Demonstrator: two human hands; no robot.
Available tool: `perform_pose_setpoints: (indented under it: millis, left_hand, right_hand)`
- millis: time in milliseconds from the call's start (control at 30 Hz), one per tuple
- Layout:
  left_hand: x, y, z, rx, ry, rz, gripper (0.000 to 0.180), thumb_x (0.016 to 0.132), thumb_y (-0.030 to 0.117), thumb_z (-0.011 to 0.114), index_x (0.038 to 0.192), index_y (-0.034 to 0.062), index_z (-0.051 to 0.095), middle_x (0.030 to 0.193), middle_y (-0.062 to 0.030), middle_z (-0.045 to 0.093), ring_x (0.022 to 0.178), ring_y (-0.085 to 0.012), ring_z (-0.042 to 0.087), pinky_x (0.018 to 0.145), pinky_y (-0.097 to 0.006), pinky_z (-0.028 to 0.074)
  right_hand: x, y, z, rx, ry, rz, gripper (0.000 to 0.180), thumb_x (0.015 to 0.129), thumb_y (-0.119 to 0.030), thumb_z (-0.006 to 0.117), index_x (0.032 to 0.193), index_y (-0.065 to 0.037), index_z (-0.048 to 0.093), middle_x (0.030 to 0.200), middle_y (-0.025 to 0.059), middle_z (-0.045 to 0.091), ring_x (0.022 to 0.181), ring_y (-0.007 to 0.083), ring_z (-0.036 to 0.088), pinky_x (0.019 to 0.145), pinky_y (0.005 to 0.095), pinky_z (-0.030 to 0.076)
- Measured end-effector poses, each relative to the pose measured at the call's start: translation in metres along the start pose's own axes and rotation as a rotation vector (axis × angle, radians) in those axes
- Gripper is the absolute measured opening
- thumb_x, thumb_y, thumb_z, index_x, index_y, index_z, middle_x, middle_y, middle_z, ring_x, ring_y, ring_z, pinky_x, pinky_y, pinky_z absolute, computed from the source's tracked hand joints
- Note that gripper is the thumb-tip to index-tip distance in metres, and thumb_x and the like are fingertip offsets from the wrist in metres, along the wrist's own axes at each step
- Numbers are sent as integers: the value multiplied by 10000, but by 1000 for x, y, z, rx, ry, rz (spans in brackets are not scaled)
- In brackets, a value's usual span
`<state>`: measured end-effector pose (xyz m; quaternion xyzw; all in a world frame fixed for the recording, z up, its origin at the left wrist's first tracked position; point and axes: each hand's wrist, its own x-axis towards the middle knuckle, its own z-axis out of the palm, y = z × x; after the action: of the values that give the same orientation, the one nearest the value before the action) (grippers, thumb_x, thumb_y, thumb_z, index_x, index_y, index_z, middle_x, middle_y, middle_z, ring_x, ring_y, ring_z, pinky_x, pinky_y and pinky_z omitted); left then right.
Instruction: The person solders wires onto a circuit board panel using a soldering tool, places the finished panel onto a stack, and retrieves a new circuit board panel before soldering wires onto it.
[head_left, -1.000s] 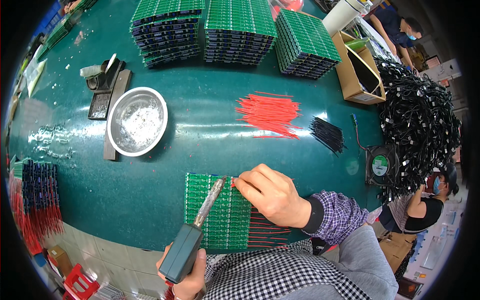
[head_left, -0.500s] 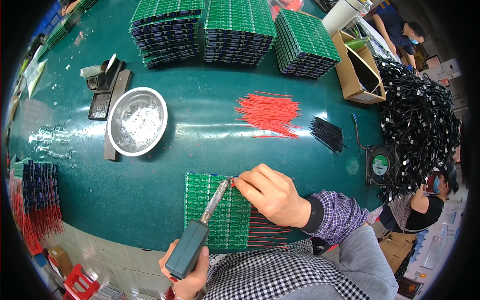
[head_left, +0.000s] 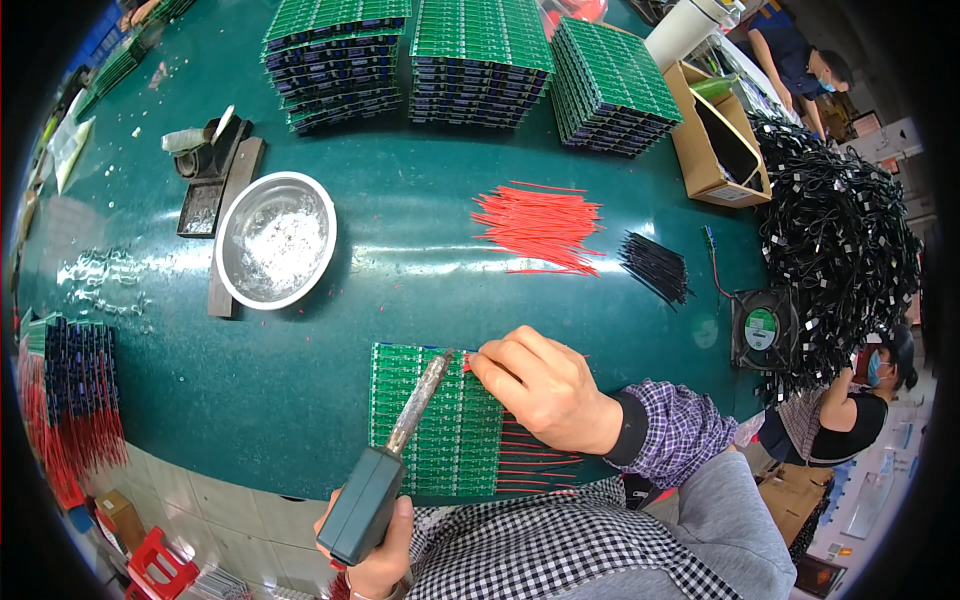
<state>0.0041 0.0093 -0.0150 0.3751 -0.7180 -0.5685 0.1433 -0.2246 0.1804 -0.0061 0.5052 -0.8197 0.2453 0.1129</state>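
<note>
My left hand [head_left: 385, 553] is wrapped round the dark green handle of a soldering iron [head_left: 367, 505]. Its metal shaft slants up over a green circuit board panel [head_left: 432, 423], with the tip by the panel's far edge. On the right, my right hand [head_left: 548, 388] pinches a red wire [head_left: 467, 364] at the panel's far edge, close to the iron's tip. Much of that wire is hidden by my fingers. Several red and dark wires [head_left: 535, 463] stick out from the panel's right side, below my right hand.
Beyond lie a pile of red wires [head_left: 540, 228] and black wires [head_left: 655, 268]. A metal bowl [head_left: 327, 240] stands left, stacks of circuit boards [head_left: 480, 40] at the back. A fan [head_left: 765, 330], cardboard box [head_left: 725, 190] and black cable heap [head_left: 840, 240] are right, with two people beyond.
The soldering iron's tip has shifted slightly left, away from my right fingertips, and its handle has dipped a little with my left hand. My right hand stays almost still.
</note>
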Motion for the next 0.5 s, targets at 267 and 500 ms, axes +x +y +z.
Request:
perform_pose_setpoints:
  millis: [267, 500]
  left_hand:
    - [0, 2, 1, -17, -17, 21, 424, 789, -14, 817, 1179, -45, 653, 1037, -105, 693, 868, -171, 645, 772, -303, 527]
    - [-3, -1, -5, -51, -38, -36, 411, 785, -32, 806, 1166, -56, 653, 1032, -109, 695, 870, -173, 649, 772, -298, 526]
  right_hand:
    - [-1, -1, 1, 2, 15, -3, 236, 727, -36, 711, 944, 52, 678, 856, 79, 611, 793, 203, 610, 628, 298, 532]
    - [-1, -6, -5, 25, 90, -17, 251, 729, -26, 724, 962, 48, 669, 880, 88, 630, 789, 216, 624, 638, 308, 536]
